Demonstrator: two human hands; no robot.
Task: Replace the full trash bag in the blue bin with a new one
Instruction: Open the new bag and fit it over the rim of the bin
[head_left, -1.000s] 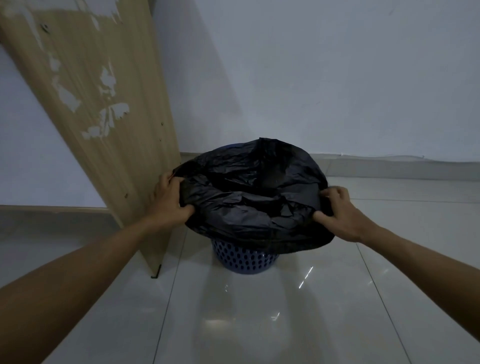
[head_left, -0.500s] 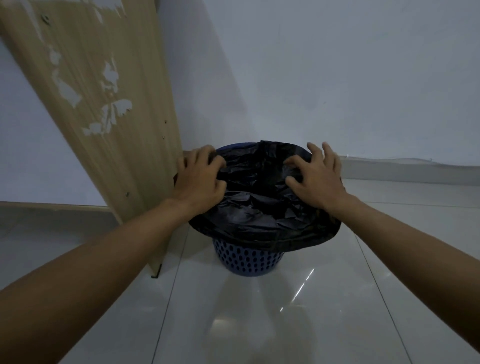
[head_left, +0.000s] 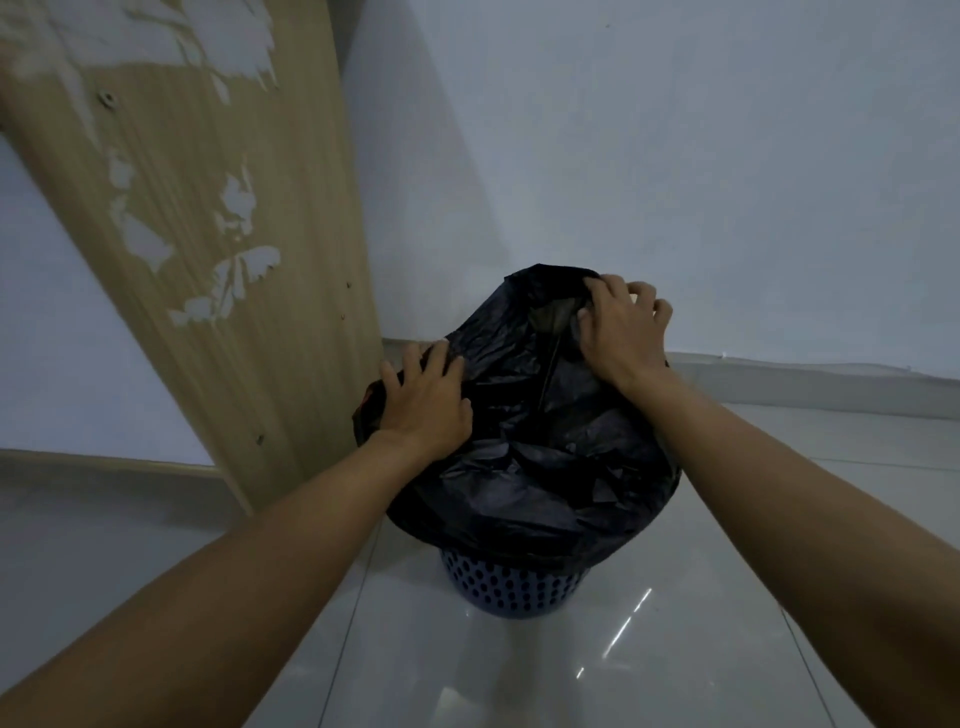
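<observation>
A black trash bag (head_left: 540, 462) bulges out of a blue perforated bin (head_left: 511, 590) on the tiled floor; only the bin's lower wall shows beneath the plastic. My right hand (head_left: 621, 332) pinches the bag's far top edge, which is lifted into a peak above the bin. My left hand (head_left: 426, 402) lies on the bag's left side with fingers spread, pressing the plastic near the rim. The bag's contents are hidden.
A worn wooden board (head_left: 208, 249) leans against the wall just left of the bin, almost touching it. A white wall (head_left: 675, 156) and its skirting run close behind. Glossy floor tiles (head_left: 519, 670) stretch toward me.
My hands went from the bag's sides onto its top. Now the right hand has gathered the far edge and raised it; the left hand has slid to the left side. The view has closed in.
</observation>
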